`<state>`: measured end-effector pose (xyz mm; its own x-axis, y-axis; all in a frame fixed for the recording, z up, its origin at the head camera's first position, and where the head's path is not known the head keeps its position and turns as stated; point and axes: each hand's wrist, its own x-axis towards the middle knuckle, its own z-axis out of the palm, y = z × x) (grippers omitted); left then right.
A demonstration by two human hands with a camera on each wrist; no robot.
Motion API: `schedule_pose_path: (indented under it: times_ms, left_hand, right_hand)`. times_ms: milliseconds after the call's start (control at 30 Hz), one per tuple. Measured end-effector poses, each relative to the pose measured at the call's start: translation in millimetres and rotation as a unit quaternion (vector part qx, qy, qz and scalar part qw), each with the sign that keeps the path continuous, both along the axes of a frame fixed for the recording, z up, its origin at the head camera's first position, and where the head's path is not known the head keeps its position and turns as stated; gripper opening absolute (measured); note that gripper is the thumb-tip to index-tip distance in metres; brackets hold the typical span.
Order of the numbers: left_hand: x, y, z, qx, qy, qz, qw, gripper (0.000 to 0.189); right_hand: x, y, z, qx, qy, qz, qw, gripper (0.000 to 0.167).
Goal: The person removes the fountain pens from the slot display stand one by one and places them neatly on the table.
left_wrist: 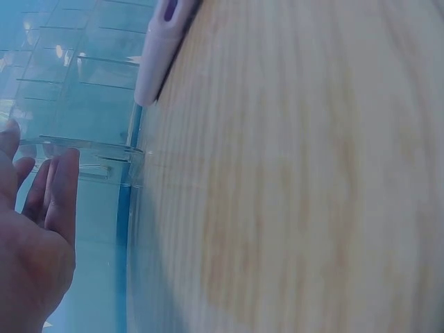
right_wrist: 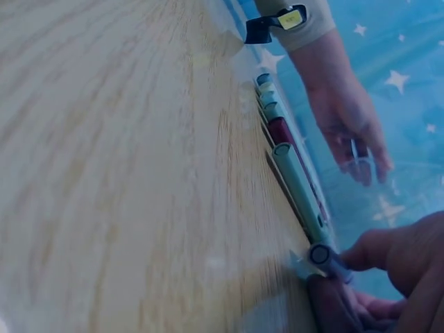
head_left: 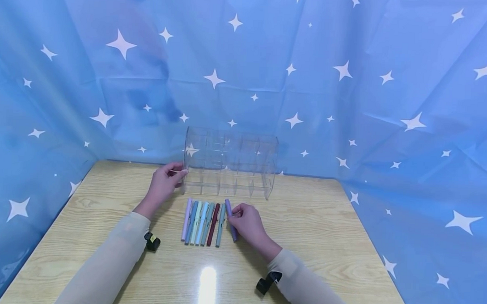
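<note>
My right hand [head_left: 249, 223] pinches a purple pen [head_left: 231, 218] between thumb and fingers at the right end of a row of pens. In the right wrist view the round end of this pen [right_wrist: 320, 255] shows between the fingertips. Beside it lie a grey-green pen [head_left: 221, 225], a dark red pen [head_left: 213, 224], several pale blue and green ones and, leftmost, a lilac pen [head_left: 186, 219]. Behind the row stands a clear divided organizer [head_left: 229, 191]. At its left side my left hand [head_left: 165, 183] holds the side wall, thumb toward the front.
Both hands work over a light wooden table [head_left: 317, 244]. A blue curtain [head_left: 246, 58] with white stars hangs close behind the organizer and down both sides. A bright glare spot lies on the tabletop in front of the pens.
</note>
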<state>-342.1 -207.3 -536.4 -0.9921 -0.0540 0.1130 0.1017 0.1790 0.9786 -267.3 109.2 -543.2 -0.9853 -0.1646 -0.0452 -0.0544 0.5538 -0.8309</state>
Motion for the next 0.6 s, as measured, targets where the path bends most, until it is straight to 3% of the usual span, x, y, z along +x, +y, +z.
schedule_pose_path:
  times_ms: [200, 600]
  left_hand:
    - [2.0, 0.6, -0.5, 0.008, 0.009, -0.001, 0.9999, 0.044]
    - [2.3, 0.7, -2.1, 0.004, 0.032, 0.001, 0.9995, 0.043]
  right_hand:
    - [0.7, -0.2, -0.2, 0.012, -0.005, 0.000, 0.9999, 0.020]
    - [4.6, -0.4, -0.5, -0.039, -0.045, 0.016, 0.9981, 0.028]
